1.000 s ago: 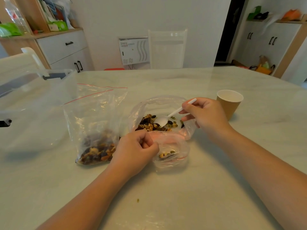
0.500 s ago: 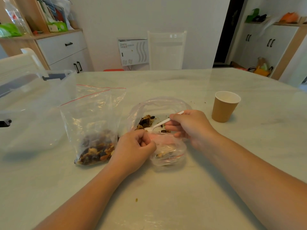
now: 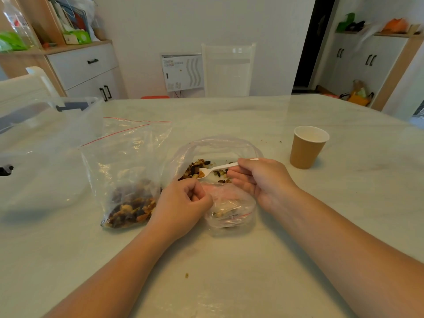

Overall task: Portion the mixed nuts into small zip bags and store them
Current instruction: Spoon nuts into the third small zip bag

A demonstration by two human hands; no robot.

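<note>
- Scooping step, head view: we hold the white plastic spoon (image 3: 212,169) in our right hand (image 3: 259,180), its bowl down in the mixed nuts (image 3: 195,169) that lie inside the wide-open big bag (image 3: 218,145) at 12 o'clock from our hands.
- Small zip bag (image 3: 229,207) sits just in front of that pile, at 6 o'clock from it, a few nuts already inside, red zip line showing; we judge this bag barely started.
- Left hand (image 3: 183,200) fisted, thumb and fingers pinching the small bag's left rim to keep its mouth open.
- Right hand fingers curled round the spoon handle, palm turned left, wrist low near the table (image 3: 229,283).
- Next move, we judge: lift a level spoonful, carry it toward 6 o'clock over the rim, tip in; mouth must stay open.
- Another zip bag (image 3: 128,180) with nuts stands at 9 o'clock from left hand, top unsealed as far as we can tell.
- Paper cup (image 3: 307,146) at 2 o'clock, well apart.
</note>
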